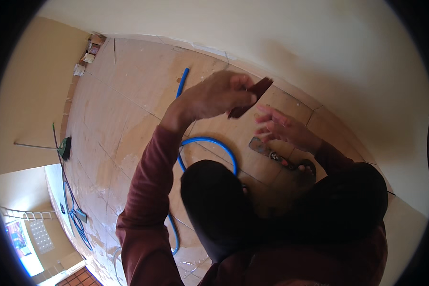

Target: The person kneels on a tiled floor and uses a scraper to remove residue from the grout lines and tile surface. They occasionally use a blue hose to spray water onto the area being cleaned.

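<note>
My left hand (218,94) grips a dark red, flat rectangular piece (252,98), perhaps a sanding sheet or pad, held tilted above the tiled floor. To the right of it, my right hand (286,129) is raised with its fingers apart and nothing in them. Below my right hand, a scraper or trowel with a worn flat blade (260,146) and a partly red handle lies on the tiles beside my foot. A blue hose (214,139) curves over the floor in front of my knee and passes beneath my left forearm.
A pale wall (325,60) with a tiled skirting (289,91) runs along the far side and right. A green broom (64,148) leans at the left wall. Containers (89,57) stand in the far corner. More coiled blue hose (78,225) lies lower left, near wet-looking tiles.
</note>
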Available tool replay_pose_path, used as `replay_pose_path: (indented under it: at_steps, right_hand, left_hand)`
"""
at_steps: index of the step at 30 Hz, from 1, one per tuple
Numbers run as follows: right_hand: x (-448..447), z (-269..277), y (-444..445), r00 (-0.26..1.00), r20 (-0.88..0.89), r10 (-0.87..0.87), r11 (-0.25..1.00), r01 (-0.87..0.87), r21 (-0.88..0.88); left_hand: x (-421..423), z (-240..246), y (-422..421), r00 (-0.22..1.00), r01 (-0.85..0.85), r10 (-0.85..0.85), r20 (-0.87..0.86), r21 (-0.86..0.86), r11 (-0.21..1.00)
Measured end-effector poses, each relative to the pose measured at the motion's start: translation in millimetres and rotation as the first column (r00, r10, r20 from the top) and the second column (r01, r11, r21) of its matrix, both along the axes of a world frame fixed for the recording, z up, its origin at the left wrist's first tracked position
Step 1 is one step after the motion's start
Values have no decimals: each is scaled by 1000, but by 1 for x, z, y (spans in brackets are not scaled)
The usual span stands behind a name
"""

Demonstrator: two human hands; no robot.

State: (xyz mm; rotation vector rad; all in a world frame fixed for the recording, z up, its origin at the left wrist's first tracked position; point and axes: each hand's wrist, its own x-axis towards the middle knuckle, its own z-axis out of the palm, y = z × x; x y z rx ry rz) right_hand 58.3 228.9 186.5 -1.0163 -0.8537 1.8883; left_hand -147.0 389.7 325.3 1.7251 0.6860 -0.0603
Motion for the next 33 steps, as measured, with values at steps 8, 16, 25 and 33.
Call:
replay_pose_path:
  at_steps: [8, 16, 25, 33]
  right_hand:
    - [26, 14, 13, 972, -190, -140, 981, 161, 104]
    - [69, -57, 32, 935, -36, -354, 935, 354, 4]
    - [103, -111, 37, 931, 140, -337, 923, 356, -146]
    - [155, -147, -58, 236, 881, -410, 748, -465, 473]
  left_hand:
    - [61, -13, -27, 915, 167, -100, -392, 140, 976]
    - [116, -81, -43, 947, -255, 266, -182, 79, 964]
    - [144, -226, -91, 490, -723, 861, 137, -489, 489]
    - [123, -277, -6, -63, -996, 969, 237, 43, -76]
